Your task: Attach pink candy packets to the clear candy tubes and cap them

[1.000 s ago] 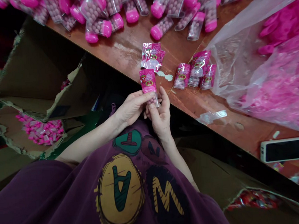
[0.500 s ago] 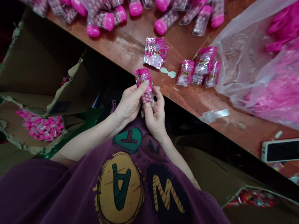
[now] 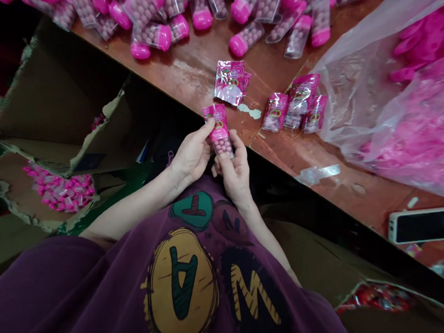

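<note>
Just off the table edge, I hold a clear tube of pink candy balls (image 3: 223,146) in front of my body. A shiny pink printed wrapper (image 3: 218,116) covers its upper end, with a pink cap below the print. My left hand (image 3: 192,151) is closed, its thumb pressed on the wrapper's left side. Thumb and fingers of my right hand (image 3: 236,173) grip the tube's lower part. A few flat printed wrappers (image 3: 230,83) lie on the table just beyond. To the right sit several small pink packets (image 3: 275,112) with printed fronts.
Many pink-capped candy tubes (image 3: 247,37) are heaped along the table's far side. A translucent bag (image 3: 340,94) of pink pieces lies at right, with a phone (image 3: 428,224) nearer. Torn cardboard boxes (image 3: 56,93) stand left, one holding small pink items (image 3: 63,191).
My left thumb has shifted up and left off the middle of the wrapper, so the pink cap now shows. The tube has moved slightly right and down with both hands.
</note>
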The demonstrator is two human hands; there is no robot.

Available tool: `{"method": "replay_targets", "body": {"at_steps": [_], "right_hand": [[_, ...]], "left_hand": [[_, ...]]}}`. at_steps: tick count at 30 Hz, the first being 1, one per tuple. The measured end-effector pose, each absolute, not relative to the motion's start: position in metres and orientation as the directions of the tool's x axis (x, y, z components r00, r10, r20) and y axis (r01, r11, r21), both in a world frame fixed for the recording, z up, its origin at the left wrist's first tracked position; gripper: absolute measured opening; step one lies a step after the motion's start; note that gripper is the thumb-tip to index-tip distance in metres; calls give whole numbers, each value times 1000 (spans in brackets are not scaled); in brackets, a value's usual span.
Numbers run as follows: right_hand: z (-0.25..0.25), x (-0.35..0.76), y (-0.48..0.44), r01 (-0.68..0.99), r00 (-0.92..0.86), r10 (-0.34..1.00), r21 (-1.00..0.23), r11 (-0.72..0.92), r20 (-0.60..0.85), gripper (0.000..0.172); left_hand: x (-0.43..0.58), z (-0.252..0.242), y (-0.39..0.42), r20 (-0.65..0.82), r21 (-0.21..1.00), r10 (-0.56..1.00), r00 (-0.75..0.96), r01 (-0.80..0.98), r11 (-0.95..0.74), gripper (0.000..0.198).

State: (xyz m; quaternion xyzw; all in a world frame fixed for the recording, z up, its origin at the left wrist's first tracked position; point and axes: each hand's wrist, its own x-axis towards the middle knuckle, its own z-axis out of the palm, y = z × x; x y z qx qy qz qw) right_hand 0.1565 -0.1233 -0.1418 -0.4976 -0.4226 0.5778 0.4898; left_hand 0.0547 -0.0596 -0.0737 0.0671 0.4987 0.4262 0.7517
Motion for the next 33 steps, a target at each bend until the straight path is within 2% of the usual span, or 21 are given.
{"method": "replay_targets", "body": {"at_steps": [3, 10, 14, 20, 22, 24, 28, 30, 33], "right_hand": [[-144, 156, -124, -118, -32, 987, -980, -161, -159, 71], [-143, 156, -121, -272, -77, 980, -941, -199, -184, 64], [-145, 154, -125, -211, -31, 982, -959, -191, -188, 65], [-144, 149, -129, -62, 81, 985, -987, -146, -151, 67], [-140, 151, -129, -114, 70, 982, -979, -168, -177, 67], [-135, 156, -128, -240, 10, 973, -945, -223, -232, 66], [-126, 165, -125, -461, -162, 929, -807, -369, -332, 61], [-124, 164, -125, -447, -144, 931, -817, -363, -335, 64], [-125, 158, -127, -325, -41, 950, -895, -305, -308, 72]], "left_hand": [[53, -77, -61, -681, 562, 726, 93, -569, 600, 36], [50, -83, -66, -680, 583, 726, 96, -529, 616, 42], [51, -83, -72, -682, 568, 713, 161, -497, 656, 40], [57, -83, -80, -620, 628, 780, 81, -545, 555, 25], [56, -80, -81, -618, 633, 783, 70, -546, 549, 24], [55, -77, -81, -643, 615, 761, 87, -533, 581, 26], [53, -75, -78, -665, 569, 735, 133, -547, 614, 26], [52, -78, -78, -657, 562, 739, 149, -556, 612, 27], [52, -84, -82, -640, 578, 744, 195, -516, 632, 33]]}}
